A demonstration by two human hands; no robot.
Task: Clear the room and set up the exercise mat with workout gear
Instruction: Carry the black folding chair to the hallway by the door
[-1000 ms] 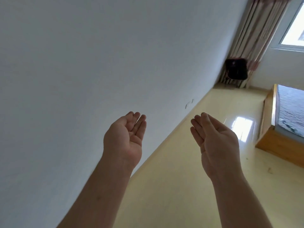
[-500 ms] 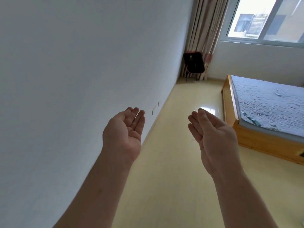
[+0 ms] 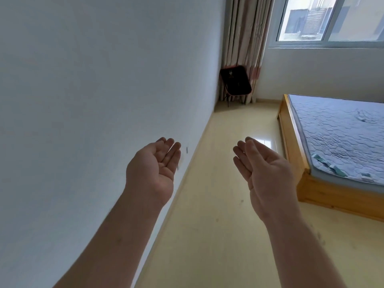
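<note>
Left hand [image 3: 153, 169] at 7 o'clock and right hand [image 3: 264, 169] at 5 o'clock are raised palm-up above the floor [image 3: 218, 225]. Each grip is apart, fingers straight, holding nothing. White wall [image 3: 93, 100] runs along 9 o'clock. Wooden bed [image 3: 324, 196] with bare mattress [image 3: 336, 129] lies at 3 o'clock. Black folding chair [image 3: 235, 82] stands at 1 o'clock in the far corner, against the curtain [image 3: 247, 38], left of the window [image 3: 332, 17].

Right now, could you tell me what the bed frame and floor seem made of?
Bed frame: likely varnished light wood, honey-coloured with visible board edges. Floor: probably glossy tile or laminate, pale yellow, with a bright reflection on it.
</note>
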